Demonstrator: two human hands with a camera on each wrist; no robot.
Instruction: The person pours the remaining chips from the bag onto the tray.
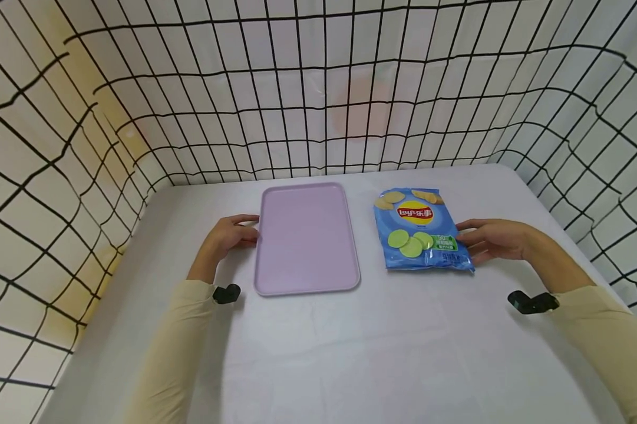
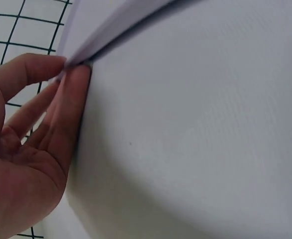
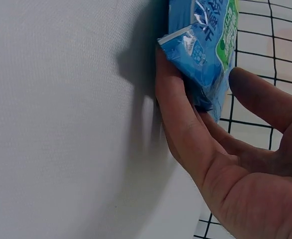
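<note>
A flat lilac tray point(image 1: 307, 238) with a low raised rim lies left of centre on the table. My left hand point(image 1: 234, 234) is at its left side; in the left wrist view the thumb point(image 2: 46, 67) and fingers pinch the tray's edge point(image 2: 121, 25). To the right lies a blue bag of potato chips point(image 1: 411, 227), with a red and yellow logo and lime slices printed on it. My right hand point(image 1: 501, 238) holds its right side. The right wrist view has the fingers point(image 3: 180, 109) reaching beneath the bag's corner point(image 3: 190, 52) and the thumb point(image 3: 260, 94) along its upper side.
A white cloth covers the table point(image 1: 350, 353). Black wire mesh point(image 1: 307, 112) stands along the back and both sides, with pale sheeting behind it. Each wrist wears a small black camera, such as the left one point(image 1: 226, 294).
</note>
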